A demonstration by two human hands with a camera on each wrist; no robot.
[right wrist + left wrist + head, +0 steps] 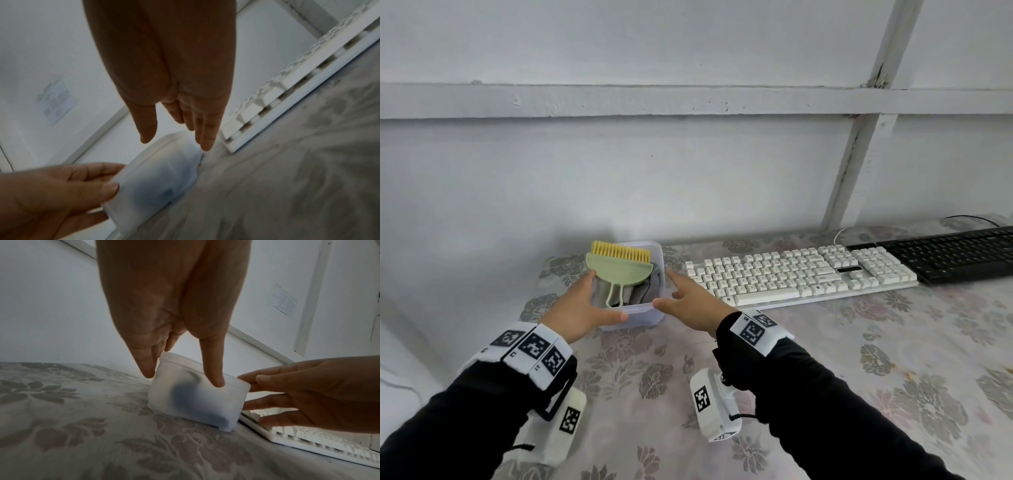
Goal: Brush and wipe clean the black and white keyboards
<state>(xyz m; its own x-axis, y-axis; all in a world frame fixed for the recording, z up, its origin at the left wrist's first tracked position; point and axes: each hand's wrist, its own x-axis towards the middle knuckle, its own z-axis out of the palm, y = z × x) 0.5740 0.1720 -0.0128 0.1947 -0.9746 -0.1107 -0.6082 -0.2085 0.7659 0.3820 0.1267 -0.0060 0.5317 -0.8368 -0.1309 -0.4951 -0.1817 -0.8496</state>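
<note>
My left hand (578, 310) cups the frosted plastic tub (643, 317), thumb on its near rim; my right hand (693, 301), fingers spread, flanks its other side. A green brush (619, 270) with yellow bristles stands inside. The white keyboard (801, 274) lies just right of the tub, the black keyboard (955, 255) beyond, on the floral counter (859, 342).

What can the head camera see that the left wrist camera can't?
Only the head view shows the green brush with yellow bristles standing in the tub, and the black keyboard. Only the left wrist view shows a paper sheet on the wall. Both show the plastic tub, the left hand gripping it, the right hand and the white keyboard.
</note>
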